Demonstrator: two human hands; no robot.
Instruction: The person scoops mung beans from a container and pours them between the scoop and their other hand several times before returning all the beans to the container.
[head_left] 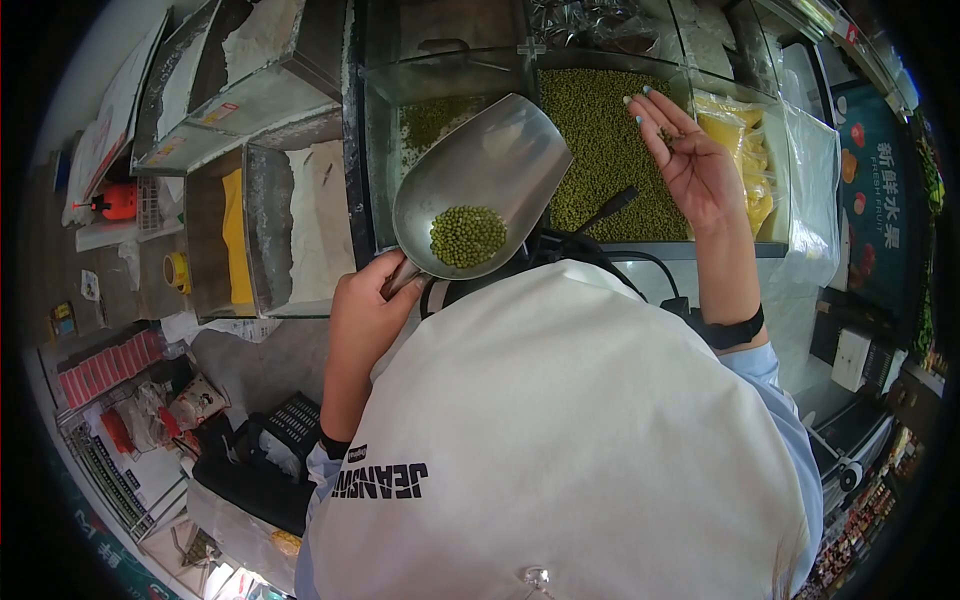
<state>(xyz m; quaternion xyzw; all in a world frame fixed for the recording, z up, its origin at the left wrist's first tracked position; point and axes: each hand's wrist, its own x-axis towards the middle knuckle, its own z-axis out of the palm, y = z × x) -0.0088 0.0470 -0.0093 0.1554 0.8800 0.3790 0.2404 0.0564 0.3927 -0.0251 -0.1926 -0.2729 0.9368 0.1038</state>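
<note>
A metal scoop (500, 150) with a small heap of green beans (467, 236) in it is held by its handle in my left hand (368, 305). It hangs over the compartment left of the bean bin. My right hand (692, 165) is palm up with its fingers apart, above the right side of the bin full of green beans (600, 130). A few small beans or bits lie on that palm near the finger bases. The two hands are well apart.
Yellow bags (745, 150) fill the compartment right of the beans. More glass bins stand at the left, one with white powder (322, 220). A black cable (610, 208) crosses the bin's front edge. A black basket (292, 428) is at the lower left.
</note>
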